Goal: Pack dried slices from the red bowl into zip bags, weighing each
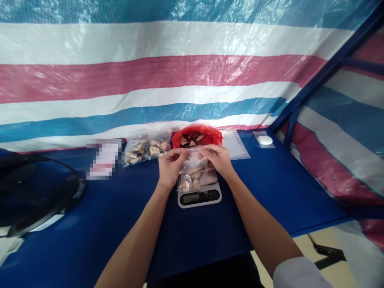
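Observation:
My left hand (171, 166) and my right hand (218, 159) pinch the top edge of a clear plastic zip bag (193, 170), one near each corner. Several pale beige, chip-like pieces (192, 183) lie at the bottom of the bag. It hangs over a white digital kitchen scale (200, 203) with a dark display and a shiny weighing plate; whether the bag touches the plate I cannot tell. Just behind my hands sits a red plastic bag (214, 136), its mouth wide, holding brown and beige pieces of a similar kind.
Two filled clear bags (136, 153) (159, 148) stand left of the red bag. Flat empty bags (237, 146) and a white oval case (265, 140) lie to the right. A black round object (39, 192) is at far left on the blue table (120, 224). Striped sheeting (168, 72) rises behind.

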Available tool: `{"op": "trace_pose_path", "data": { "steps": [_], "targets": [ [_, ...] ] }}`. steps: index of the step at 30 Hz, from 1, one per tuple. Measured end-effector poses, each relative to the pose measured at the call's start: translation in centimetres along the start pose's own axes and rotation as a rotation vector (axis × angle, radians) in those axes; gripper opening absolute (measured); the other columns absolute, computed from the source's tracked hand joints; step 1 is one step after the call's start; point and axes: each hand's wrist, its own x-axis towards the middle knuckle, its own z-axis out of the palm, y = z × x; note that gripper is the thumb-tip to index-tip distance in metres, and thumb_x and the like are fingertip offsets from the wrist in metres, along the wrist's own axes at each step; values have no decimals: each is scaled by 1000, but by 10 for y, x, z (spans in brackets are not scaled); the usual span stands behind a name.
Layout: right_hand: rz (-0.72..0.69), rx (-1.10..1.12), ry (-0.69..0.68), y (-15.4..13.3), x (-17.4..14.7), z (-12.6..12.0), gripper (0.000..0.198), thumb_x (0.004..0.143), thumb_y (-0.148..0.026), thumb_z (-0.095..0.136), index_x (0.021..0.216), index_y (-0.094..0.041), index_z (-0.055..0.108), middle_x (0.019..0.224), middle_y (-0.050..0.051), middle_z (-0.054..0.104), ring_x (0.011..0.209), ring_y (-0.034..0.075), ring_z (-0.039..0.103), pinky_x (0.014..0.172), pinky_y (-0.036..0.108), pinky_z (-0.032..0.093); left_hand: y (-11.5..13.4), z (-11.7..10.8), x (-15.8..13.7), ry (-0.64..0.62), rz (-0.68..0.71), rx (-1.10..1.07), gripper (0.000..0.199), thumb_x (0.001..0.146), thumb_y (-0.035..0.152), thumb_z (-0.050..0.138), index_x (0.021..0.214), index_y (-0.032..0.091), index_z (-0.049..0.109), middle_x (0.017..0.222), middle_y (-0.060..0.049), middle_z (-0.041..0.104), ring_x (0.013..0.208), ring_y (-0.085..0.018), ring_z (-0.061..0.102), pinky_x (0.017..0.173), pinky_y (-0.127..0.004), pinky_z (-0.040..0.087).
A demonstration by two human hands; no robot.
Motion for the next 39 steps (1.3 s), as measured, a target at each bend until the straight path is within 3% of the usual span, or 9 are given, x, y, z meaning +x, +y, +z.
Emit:
{"op": "trace_pose_path", "data": {
  "steps": [10,18,26,32,39],
  "targets": [
    [-47,5,8,0,1,-4,29,74,-49,78,74,-21,74,64,1,72,56,15,65,60,29,54,0,-3,3,0,-57,-1,25,66,39,86,77,18,80,72,-4,76,65,-16,66,66,-28,54],
    [-38,-4,10,-1,1,-3,33,72,-53,79,80,-20,74,69,2,74,63,18,68,64,30,57,-6,-6,3,20,9,19,22,72,40,83,77,19,79,72,-3,75,65,-15,66,65,-26,53],
    [-46,-6,-30,3,1,-5,29,77,-49,76,77,-20,74,69,2,73,60,15,64,57,28,53,3,1,-3,9,36,45,18,72,36,82,77,19,80,70,-3,75,64,-15,66,65,-26,53],
    [-41,-40,-59,1,-2,-4,30,78,-50,76,84,-20,76,71,2,74,63,16,67,61,28,55,11,3,-4,-14,0,67,19,68,35,84,77,19,81,74,-4,77,67,-17,68,66,-27,55],
    [-60,-3,-14,-2,1,-8,27,76,-47,79,78,-21,77,69,1,74,64,16,68,64,28,55,4,-2,1,8,10,50,19,66,36,86,71,19,80,69,-4,76,62,-16,66,60,-26,52]
  ]
}}
